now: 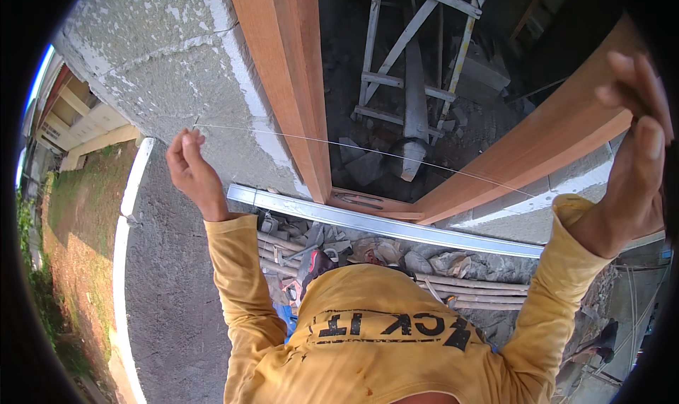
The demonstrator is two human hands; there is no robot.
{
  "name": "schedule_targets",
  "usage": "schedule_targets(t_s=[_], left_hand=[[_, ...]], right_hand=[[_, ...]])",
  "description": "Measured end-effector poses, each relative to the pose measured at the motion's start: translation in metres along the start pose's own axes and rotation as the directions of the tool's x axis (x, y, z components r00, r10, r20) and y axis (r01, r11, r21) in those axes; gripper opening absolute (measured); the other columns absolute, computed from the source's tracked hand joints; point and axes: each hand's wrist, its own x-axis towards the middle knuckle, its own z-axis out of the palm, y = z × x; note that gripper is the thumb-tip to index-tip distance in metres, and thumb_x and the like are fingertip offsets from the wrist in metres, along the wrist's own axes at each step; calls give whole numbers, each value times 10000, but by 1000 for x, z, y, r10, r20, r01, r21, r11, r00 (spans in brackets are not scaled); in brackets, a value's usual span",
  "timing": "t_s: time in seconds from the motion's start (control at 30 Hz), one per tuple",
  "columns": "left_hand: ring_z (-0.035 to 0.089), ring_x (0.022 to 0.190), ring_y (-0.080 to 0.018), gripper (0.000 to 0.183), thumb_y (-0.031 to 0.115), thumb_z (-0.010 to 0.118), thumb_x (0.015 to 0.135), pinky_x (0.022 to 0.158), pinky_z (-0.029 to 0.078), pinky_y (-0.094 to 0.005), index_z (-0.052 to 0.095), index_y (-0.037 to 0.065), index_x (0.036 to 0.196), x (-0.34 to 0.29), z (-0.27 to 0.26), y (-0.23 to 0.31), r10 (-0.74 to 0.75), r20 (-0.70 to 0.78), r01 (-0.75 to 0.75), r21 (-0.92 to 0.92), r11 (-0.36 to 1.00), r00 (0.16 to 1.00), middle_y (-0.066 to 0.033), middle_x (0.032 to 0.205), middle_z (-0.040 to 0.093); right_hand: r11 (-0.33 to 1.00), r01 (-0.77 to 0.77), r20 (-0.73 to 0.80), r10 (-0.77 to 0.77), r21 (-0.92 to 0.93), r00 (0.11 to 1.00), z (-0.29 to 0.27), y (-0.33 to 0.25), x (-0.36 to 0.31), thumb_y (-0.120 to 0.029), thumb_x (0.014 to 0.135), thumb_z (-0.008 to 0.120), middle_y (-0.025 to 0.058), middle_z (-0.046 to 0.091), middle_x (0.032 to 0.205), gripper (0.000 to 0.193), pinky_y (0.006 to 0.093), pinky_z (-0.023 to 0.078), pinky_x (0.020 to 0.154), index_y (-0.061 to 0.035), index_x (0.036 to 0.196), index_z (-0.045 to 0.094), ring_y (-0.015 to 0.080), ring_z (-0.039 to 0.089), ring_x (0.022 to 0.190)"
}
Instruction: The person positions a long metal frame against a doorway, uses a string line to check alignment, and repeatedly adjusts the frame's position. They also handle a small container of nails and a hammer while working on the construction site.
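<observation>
A thin white string runs taut across the front of a reddish-brown wooden frame, from the left block wall to the right one. At its left end, my left hand is raised against the wall with the fingertips pinched together. The string's end lies just above those fingertips; whether they hold it or something small is hidden. My right hand is up at the right, beside the frame's right post. Its fingers are stretched out, thumb apart, and nothing shows in it.
A long silvery metal bar lies across the foot of the opening. Below it are rubble and several poles. Inside the dark room stands a wooden trestle. A grey low wall borders grass at left.
</observation>
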Motion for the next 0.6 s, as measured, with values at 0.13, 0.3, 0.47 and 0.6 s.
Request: schedule_targets(t_s=[0.13, 0.3, 0.47, 0.6], left_hand=[[499, 1070, -233, 514, 286, 624, 854, 917, 388, -348, 456, -51, 1204, -124, 17, -88, -330, 264, 293, 172, 941, 906, -171, 1169, 514], [411, 1192, -339, 728, 401, 709, 751, 991, 331, -423, 409, -42, 1245, -164, 57, -101, -263, 303, 126, 405, 906, 916, -227, 1277, 413], [394, 1194, -410, 776, 433, 741, 681, 973, 345, -464, 431, -46, 1207, -167, 62, -118, -205, 293, 16, 540, 841, 934, -249, 1296, 390], [409, 1172, -431, 733, 414, 741, 675, 949, 362, -479, 456, -45, 1170, -166, 81, -118, -242, 251, 66, 555, 829, 937, -249, 1310, 375]], right_hand=[[932, -298, 389, 201, 208, 899, -22, 20, -94, -197, 848, 598, 159, 642, 894, 278, 303, 480, 651, 4, 1037, 632, 212, 598, 740], [688, -720, 610, 530, 96, 589, -11, 51, -239, -140, 816, 639, 143, 648, 902, 255, 274, 477, 638, 12, 1021, 630, 182, 614, 724], [267, -955, 655, 746, -125, 123, -5, 62, -415, -208, 849, 618, 123, 651, 844, 299, 264, 470, 622, 31, 1029, 622, 151, 602, 709], [32, -995, 489, 872, -93, -18, -32, 75, -473, -228, 848, 627, 114, 646, 842, 382, 259, 467, 606, 50, 1105, 579, 133, 592, 696]])
